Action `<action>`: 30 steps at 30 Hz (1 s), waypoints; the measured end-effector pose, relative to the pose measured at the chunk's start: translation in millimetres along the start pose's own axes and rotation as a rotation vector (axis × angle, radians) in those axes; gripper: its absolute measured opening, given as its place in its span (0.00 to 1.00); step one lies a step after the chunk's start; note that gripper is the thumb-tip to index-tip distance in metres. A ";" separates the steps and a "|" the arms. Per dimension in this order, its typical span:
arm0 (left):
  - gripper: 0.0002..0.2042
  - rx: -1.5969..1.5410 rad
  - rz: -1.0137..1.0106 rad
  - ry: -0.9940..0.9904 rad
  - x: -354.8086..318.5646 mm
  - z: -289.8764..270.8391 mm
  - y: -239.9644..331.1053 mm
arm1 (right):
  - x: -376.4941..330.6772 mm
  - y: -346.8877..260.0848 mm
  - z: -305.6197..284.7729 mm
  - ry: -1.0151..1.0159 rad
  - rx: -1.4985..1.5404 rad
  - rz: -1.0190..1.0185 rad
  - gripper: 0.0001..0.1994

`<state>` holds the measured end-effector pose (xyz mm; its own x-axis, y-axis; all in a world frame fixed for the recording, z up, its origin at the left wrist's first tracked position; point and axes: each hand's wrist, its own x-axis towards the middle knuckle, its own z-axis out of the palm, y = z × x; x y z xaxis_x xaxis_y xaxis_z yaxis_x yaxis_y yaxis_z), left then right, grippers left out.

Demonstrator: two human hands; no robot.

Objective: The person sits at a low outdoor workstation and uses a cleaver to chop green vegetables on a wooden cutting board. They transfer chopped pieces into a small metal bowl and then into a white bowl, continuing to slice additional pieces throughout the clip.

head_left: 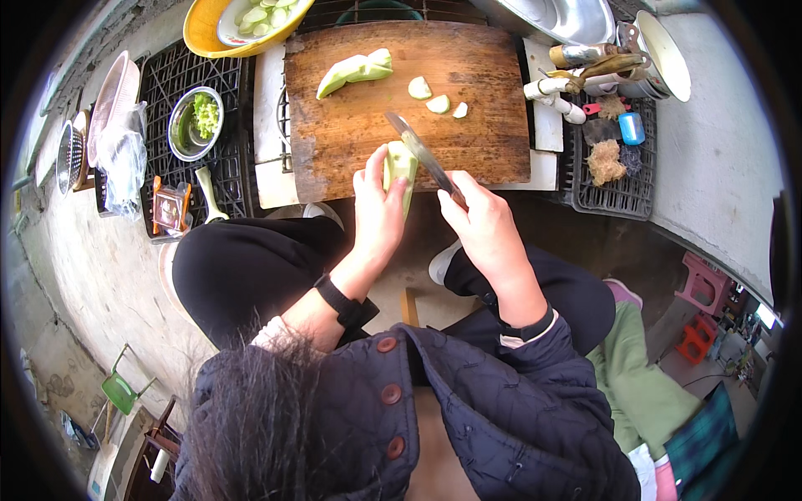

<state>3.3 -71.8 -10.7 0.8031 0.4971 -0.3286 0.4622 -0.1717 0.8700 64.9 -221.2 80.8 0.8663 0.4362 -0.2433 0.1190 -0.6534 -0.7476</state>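
My left hand (378,204) is wrapped round a pale green peeled squash (400,164), upright at the near edge of the wooden cutting board (484,67). In my right hand (482,219) is a kitchen knife (424,156), gripped by its handle. Its blade slants up and left, close against the squash's upper end; I cannot tell whether it has cut in. Farther back on the board lies another squash piece (355,72), uneven and slightly bent. Several cut pieces (438,104) rest to the right of it.
At the far left stands a yellow bowl (200,29) with slices in a white one. A metal bowl (181,138) of chopped greens and a peeler-like tool (209,194) are on a black crate. Handled utensils (576,79) and a scrubber crate (612,184) sit right.
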 end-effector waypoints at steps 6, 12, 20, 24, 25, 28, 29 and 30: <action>0.28 -0.019 -0.016 0.015 2.2 1.6 -4.4 | 2.5 -5.6 -5.3 -0.061 -0.028 0.036 0.13; 0.28 -0.010 -0.012 -0.022 2.7 -1.8 -3.5 | 6.7 3.6 2.7 -0.069 -0.096 -0.010 0.11; 0.27 -0.087 0.005 0.026 5.4 4.0 -14.6 | 4.6 5.5 11.5 0.015 -0.067 -0.012 0.12; 0.26 -0.076 0.043 0.050 5.9 8.5 -22.5 | -0.6 -4.5 -1.5 -0.021 -0.020 0.032 0.13; 0.26 -0.078 0.044 0.049 5.8 8.3 -23.3 | -0.7 -6.8 -2.8 -0.029 -0.020 0.023 0.13; 0.25 -0.059 0.044 0.035 6.1 6.8 -23.3 | 2.3 -10.5 -3.7 -0.037 -0.043 0.001 0.12; 0.25 -0.069 0.041 0.034 6.1 6.8 -23.0 | 2.0 -10.7 -4.7 -0.057 -0.057 0.025 0.12; 0.25 -0.079 0.038 0.034 6.1 6.8 -22.7 | 1.3 -10.4 -6.0 -0.077 -0.072 0.049 0.12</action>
<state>0.2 -70.7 -35.0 0.8058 0.5199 -0.2836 0.3997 -0.1241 0.9082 67.6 -217.5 92.0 0.8323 0.4475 -0.3271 0.1147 -0.7164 -0.6882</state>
